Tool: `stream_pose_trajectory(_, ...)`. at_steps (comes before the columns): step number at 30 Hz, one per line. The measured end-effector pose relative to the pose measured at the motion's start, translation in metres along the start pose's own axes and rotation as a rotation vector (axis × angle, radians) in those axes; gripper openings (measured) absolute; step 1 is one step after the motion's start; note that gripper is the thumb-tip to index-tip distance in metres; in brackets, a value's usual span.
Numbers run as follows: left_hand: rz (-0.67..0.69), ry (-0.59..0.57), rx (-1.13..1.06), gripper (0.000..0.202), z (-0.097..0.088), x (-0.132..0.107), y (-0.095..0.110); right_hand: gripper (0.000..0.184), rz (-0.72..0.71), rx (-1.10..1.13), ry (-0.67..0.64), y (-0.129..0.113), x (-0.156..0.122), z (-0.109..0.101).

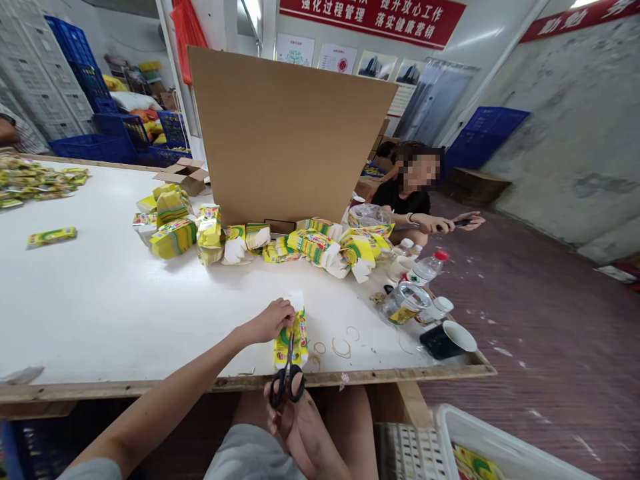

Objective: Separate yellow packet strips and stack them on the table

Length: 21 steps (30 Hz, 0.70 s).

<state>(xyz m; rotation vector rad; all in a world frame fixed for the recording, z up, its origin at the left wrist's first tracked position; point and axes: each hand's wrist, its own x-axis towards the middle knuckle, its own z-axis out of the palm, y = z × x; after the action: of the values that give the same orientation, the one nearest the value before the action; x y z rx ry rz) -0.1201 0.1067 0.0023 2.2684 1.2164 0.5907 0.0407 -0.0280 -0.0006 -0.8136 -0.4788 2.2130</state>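
Observation:
Near the table's front edge lies a yellow and green printed carton piece [299,343], with white flaps at its far end. Over its upper left part my left hand [274,321] is closed in a pinch. What sits between those fingertips is too small to make out. My right hand [289,420], at the table edge, grips scissors [289,373] by their black handles. The blades point away from me, over the carton and up towards my left fingertips. Several thin rubber bands [341,348] lie to the right of the carton.
Bundles of yellow cartons [175,237] line the table in front of a tall cardboard sheet [295,140]. Bottles, a clear jar [405,303] and a dark cup [449,340] stand at the right edge. A seated person [407,193] is beyond. A white basket [450,427] is below right.

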Motion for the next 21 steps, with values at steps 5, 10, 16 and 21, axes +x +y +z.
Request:
stream_pose_trajectory(5, -0.014, 0.026, -0.049, 0.020, 0.000, 0.000, 0.001, 0.053, -0.046, 0.064, 0.025, 0.005, 0.009, -0.004)
stream_pose_trajectory(10, -0.053, 0.078, -0.121, 0.021, -0.005, 0.000, 0.002, 0.055, -0.049, 0.049, 0.054, 0.003, 0.008, -0.001)
stream_pose_trajectory(16, -0.123, 0.094, -0.146, 0.020, -0.001, -0.002, -0.006, 0.047, -0.304, -0.509, 0.073, -0.019, 0.006, 0.003)
stream_pose_trajectory(21, -0.233, 0.106, -0.080, 0.031, 0.003, 0.007, -0.027, 0.019, -0.668, -1.256, 0.260, -0.046, 0.020, -0.005)
